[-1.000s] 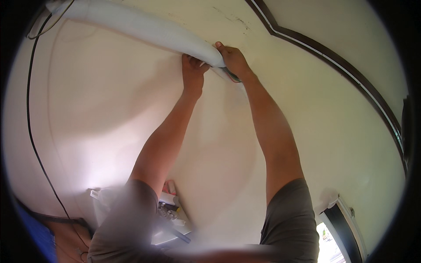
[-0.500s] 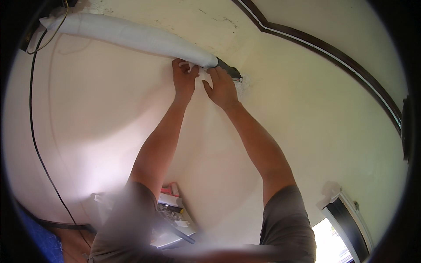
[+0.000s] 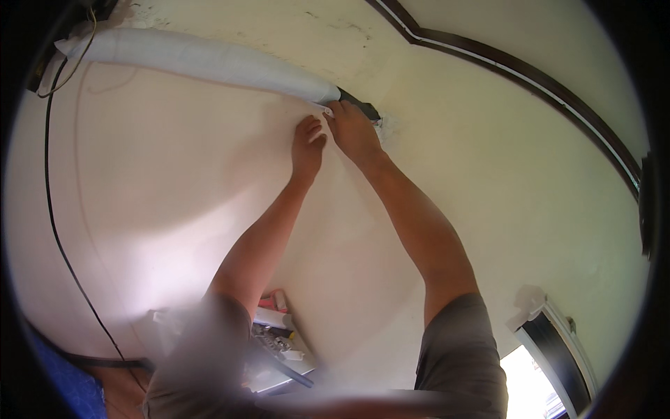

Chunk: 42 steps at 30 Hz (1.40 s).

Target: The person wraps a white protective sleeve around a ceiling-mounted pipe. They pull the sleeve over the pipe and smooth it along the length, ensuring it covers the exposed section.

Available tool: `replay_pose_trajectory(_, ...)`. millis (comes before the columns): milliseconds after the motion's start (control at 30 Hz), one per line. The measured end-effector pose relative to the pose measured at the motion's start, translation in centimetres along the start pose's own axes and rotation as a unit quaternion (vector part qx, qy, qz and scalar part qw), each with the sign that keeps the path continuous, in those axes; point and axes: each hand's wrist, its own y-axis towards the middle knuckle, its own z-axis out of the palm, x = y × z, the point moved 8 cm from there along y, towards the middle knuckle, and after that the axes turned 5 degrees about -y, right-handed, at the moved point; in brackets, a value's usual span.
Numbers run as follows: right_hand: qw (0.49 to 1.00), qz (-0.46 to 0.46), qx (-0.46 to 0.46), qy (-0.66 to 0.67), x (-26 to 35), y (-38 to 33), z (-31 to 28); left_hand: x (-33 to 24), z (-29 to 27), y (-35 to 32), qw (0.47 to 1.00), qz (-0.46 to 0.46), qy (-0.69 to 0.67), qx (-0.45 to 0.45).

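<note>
A long pipe bundle [image 3: 209,63] wrapped in white tape slants down along the wall from the upper left. Its bare dark end [image 3: 361,106] meets the wall at a rough patch of plaster. My right hand [image 3: 354,133] is raised to where the wrapping stops, its fingers pinched on a small piece of white wrapping tape [image 3: 328,111]. Below and left of it, my left hand [image 3: 307,148] is apart from the pipe, fingers loosely bent and spread, with nothing visible in them.
A black cable [image 3: 50,188] hangs down the wall at the left. Below, a small table [image 3: 305,363] holds tools and parts, partly hidden by my left arm. Dark trim [image 3: 488,63] runs across the upper right. A window [image 3: 534,377] stands at the lower right, and blue cloth [image 3: 66,384] lies lower left.
My left hand has come away from the tape and dropped slightly down and right. My right hand stays at the wrapping's end, with its fingers now closed on the tape.
</note>
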Motion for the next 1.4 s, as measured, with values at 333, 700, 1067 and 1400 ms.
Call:
replay_pose_trajectory(333, 0.993, -0.093, -0.048, -0.048, 4.2, -2.1, -4.1, 8.1, 9.2, 3.7, 0.989, 0.113, 0.089, 0.012)
replay_pose_trajectory(700, 0.988, 0.016, 0.022, 0.152, -2.8, 1.7, -7.3, 7.2, 10.0, 5.0, 0.969, 0.059, -0.229, -0.064)
replay_pose_trajectory(1067, 0.923, 0.193, 0.044, 0.329, -7.5, 7.5, 0.7, 4.3, 6.7, 4.8, 0.979, -0.079, 0.187, 0.031)
replay_pose_trajectory(1400, 0.948, 0.159, 0.014, 0.277, -7.7, 6.7, 0.4, -14.7, 12.1, 1.8, 0.578, 0.397, 0.652, 0.290)
